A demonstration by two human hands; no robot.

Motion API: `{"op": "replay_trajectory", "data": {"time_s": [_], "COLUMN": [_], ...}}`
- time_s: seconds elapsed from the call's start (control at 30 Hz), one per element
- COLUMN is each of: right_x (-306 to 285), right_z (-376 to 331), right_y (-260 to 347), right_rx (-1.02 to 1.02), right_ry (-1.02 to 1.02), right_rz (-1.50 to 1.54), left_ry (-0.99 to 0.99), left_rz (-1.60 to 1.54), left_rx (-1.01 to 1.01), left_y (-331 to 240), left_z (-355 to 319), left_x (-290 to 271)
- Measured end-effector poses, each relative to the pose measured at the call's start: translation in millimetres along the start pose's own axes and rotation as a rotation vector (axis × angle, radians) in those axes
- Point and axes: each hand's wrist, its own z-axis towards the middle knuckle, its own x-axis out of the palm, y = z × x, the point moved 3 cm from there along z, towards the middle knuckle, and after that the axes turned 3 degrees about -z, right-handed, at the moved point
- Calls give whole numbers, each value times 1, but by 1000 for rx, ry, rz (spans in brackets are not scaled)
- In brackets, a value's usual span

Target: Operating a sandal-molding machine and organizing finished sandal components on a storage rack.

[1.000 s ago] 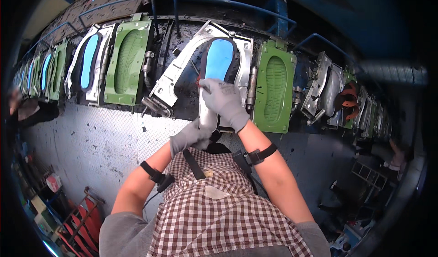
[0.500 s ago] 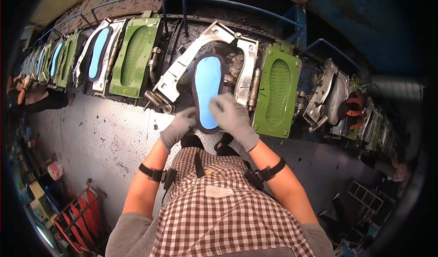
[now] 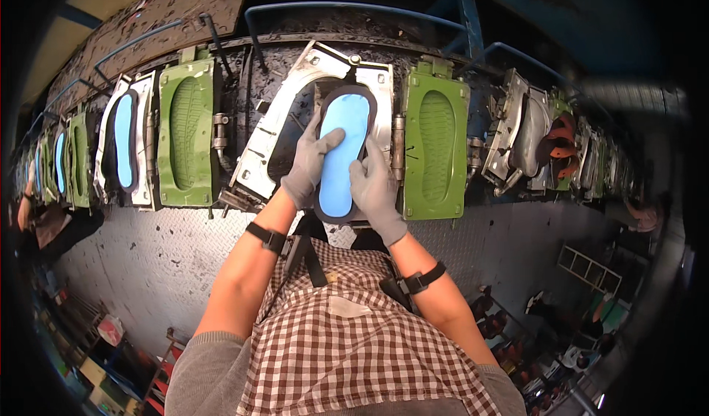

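Right in front of me is a sole-shaped piece [image 3: 344, 161] with a blue face and a dark rim, its long side pointing away from me. My left hand [image 3: 310, 163], in a grey glove, grips its left edge with the thumb lying over the blue face. My grey-gloved right hand [image 3: 375, 187] is closed on the right edge, fingertips at the rim. Behind the piece lies a silver metal mould frame [image 3: 255, 150], partly covered by it and by my left hand. A green mould plate [image 3: 436, 146] with a ribbed sole-shaped hollow stands just right of my right hand.
To the left are another green mould plate [image 3: 186, 131] and a silver mould [image 3: 125, 139] with a blue sole face. A silver mould [image 3: 524, 135] and orange-red parts [image 3: 563, 146] are at right. A blue rail [image 3: 354, 7] runs behind. Underfoot is metal flooring [image 3: 177, 253].
My left hand has moved up along the left edge, its thumb now over the blue face. My right hand has shifted from the blue face to the right edge. The view has turned slightly.
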Motion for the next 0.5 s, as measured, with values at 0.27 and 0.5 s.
{"op": "replay_trajectory", "data": {"time_s": [0.27,0.5], "right_x": [-18,-107], "right_z": [51,37], "right_y": [-10,-68], "right_rx": [-101,-73], "right_ry": [-65,-201], "right_rz": [-273,27], "left_ry": [-110,-15], "left_rz": [49,439], "left_rx": [29,-120], "left_y": [27,40], "left_z": [41,-19], "left_x": [7,-7]}}
